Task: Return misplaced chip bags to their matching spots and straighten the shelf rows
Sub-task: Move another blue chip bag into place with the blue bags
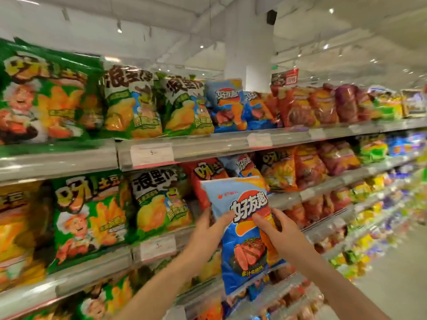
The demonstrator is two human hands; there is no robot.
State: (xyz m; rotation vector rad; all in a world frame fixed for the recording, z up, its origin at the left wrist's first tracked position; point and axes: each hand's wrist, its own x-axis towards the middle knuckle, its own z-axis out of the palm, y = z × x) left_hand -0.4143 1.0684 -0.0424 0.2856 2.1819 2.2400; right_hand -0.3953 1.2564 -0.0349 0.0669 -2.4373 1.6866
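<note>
Left hand (208, 229) and right hand (275, 227) pinch blue steak-flavour chip bag (245, 239) at its sides. Matching blue bags (227, 107) on top shelf, far right of green bags (131, 105): lift upright, slot alongside, face forward.

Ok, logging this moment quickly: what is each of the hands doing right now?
Left hand: grips the blue chip bag at its left edge.
Right hand: grips the same bag at its right edge.

A blue chip bag (246, 236) printed with sliced meat stands upright, slightly tilted, before the red bags (205, 181) on the middle shelf (323, 192).
</note>
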